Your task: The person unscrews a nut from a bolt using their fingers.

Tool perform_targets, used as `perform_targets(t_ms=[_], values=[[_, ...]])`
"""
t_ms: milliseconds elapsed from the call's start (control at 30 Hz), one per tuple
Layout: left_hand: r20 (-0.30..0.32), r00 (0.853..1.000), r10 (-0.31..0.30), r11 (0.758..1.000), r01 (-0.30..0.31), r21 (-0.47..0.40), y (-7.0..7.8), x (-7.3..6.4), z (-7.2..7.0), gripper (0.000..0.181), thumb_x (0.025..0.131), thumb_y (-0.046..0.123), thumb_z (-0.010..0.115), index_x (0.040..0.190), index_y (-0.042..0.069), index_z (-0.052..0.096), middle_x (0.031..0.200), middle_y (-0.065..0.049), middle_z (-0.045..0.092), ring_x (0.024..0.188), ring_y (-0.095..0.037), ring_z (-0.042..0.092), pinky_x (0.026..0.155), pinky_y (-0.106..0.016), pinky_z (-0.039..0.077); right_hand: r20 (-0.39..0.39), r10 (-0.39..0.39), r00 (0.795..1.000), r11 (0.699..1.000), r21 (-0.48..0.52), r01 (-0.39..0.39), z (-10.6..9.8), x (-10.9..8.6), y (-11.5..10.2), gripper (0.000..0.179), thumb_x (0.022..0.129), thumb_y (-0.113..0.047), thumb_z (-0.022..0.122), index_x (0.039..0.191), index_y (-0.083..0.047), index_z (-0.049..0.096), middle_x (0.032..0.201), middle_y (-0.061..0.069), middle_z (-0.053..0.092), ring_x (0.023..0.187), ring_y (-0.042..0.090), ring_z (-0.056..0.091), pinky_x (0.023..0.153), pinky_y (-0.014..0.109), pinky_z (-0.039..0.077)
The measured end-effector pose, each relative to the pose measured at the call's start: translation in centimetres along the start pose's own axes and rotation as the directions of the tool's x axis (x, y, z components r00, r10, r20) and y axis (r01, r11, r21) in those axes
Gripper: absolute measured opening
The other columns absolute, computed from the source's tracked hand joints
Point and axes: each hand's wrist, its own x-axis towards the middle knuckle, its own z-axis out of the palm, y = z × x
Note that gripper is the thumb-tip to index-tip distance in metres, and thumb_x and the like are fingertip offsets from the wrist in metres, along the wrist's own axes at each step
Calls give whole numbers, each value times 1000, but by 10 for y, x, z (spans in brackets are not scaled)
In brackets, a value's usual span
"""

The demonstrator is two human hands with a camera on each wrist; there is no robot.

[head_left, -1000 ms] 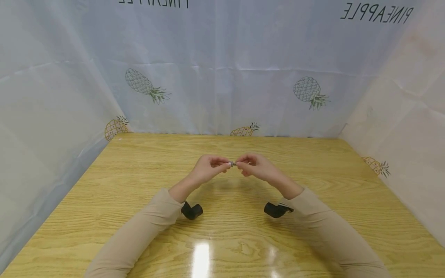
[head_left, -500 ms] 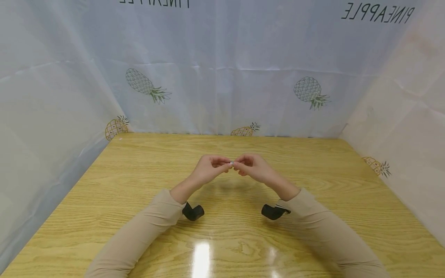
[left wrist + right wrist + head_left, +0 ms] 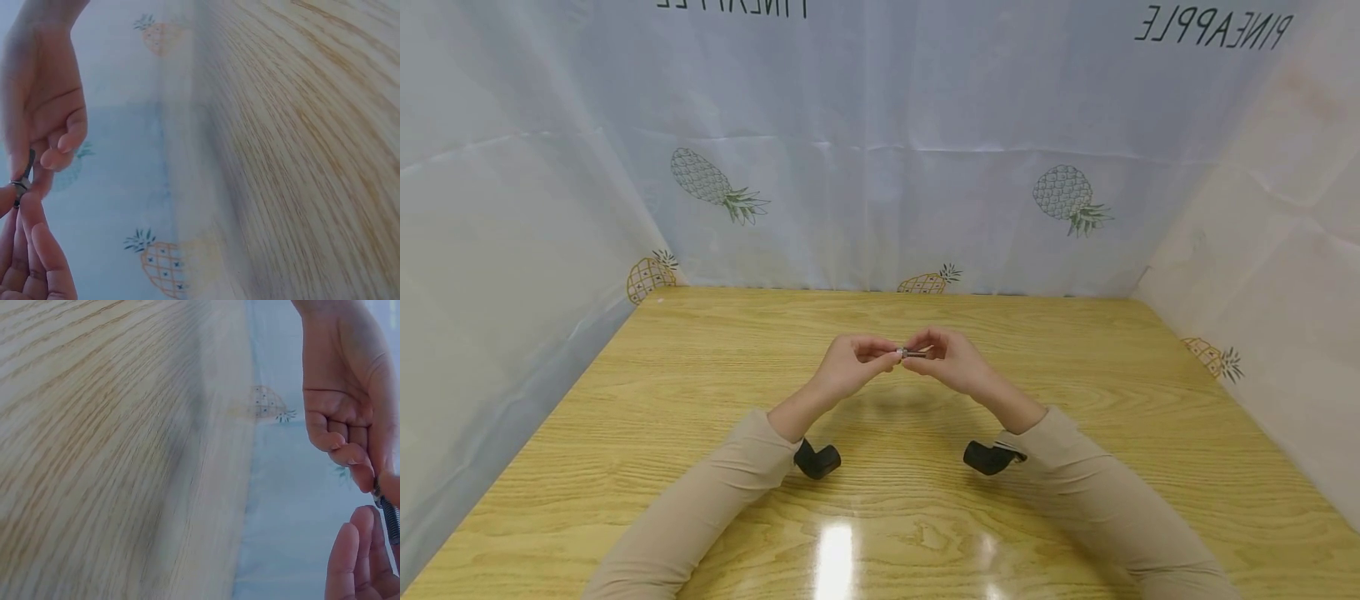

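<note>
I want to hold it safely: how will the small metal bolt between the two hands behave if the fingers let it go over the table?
The bolt looks like a thin round metal rod, so it would probably roll on the glossy table. It seems stiff, not bendable. Being small, it is probably light and easy to fumble; the right hand and left hand pinch it only by fingertips.

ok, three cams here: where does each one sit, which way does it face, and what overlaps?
Head: worn high, looks forward and down at the wooden table; shows both sleeves, left hand and right hand pinching a small bolt.
Left wrist: at the left wrist, faces along the hand toward the pineapple curtain; both hands' fingers show.
Right wrist: mirrored; both hands' fingers show.
Shared: the bolt and fingertips appear in all views.
</note>
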Motion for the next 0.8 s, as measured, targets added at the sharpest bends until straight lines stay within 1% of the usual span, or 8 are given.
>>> perform_targets(t_ms=[100,200,333,467,567,600,733,800], values=[[-2,1000,5,1000,-5,-6,0,0,1,24,89,19,64,107,5,69,100,-15,71,94,-32,67,84,-32,53,17,17,1000,999,30,-17,0,0,0,33,90,-24,62,115,-3,56,115,18,62,96,36,62,85,46,52],[-8,1000,5,1000,-5,2,2,-1,1,24,89,19,64,108,5,69,102,-14,71,89,-23,68,84,-32,53,36,43,998,998,35,-44,0,1,-1,37,93,-32,57,117,-4,57,110,18,65,98,39,61,87,45,52],[-17,1000,-1,1000,1,10,2,-1,1,24,89,21,65,108,6,69,102,-12,71,85,-13,68,83,-31,54,28,57,998,998,19,-57,0,1,-1,33,95,-32,55,111,-4,62,104,18,68,97,39,60,86,42,53],[-24,1000,-12,1000,12,-7,2,-1,1,24,88,21,65,107,6,69,102,-13,71,87,-20,68,85,-36,53,-4,1,1000,1000,-9,-1,1,1,0,26,92,-22,61,111,-3,61,109,17,66,95,28,63,84,40,53],[-31,999,-22,1000,21,-18,2,-1,1,24,88,22,66,106,6,69,102,-13,70,89,-23,67,87,-39,52,-21,-40,999,999,-10,40,1,2,1,27,89,-17,64,113,-3,60,112,17,63,92,22,63,83,41,53],[-32,999,-22,1000,22,-18,2,-1,1,24,88,22,65,106,6,69,103,-13,70,90,-23,67,87,-39,52,-22,-38,999,999,-2,38,0,2,1,29,89,-17,64,114,-4,60,112,17,63,92,22,63,83,41,53],[-25,999,-27,1000,27,-7,1,-1,0,25,89,24,65,108,7,69,105,-15,70,92,-25,67,86,-34,52,-2,-5,1000,1000,28,5,0,2,1,34,91,-25,61,118,-5,60,111,18,65,96,34,62,85,44,53],[-22,999,-26,1000,26,1,1,-1,0,26,89,24,64,108,7,69,104,-14,70,92,-24,67,85,-33,53,8,19,1000,999,25,-20,0,3,1,35,93,-29,59,118,-6,61,110,18,67,100,38,61,86,42,53]])
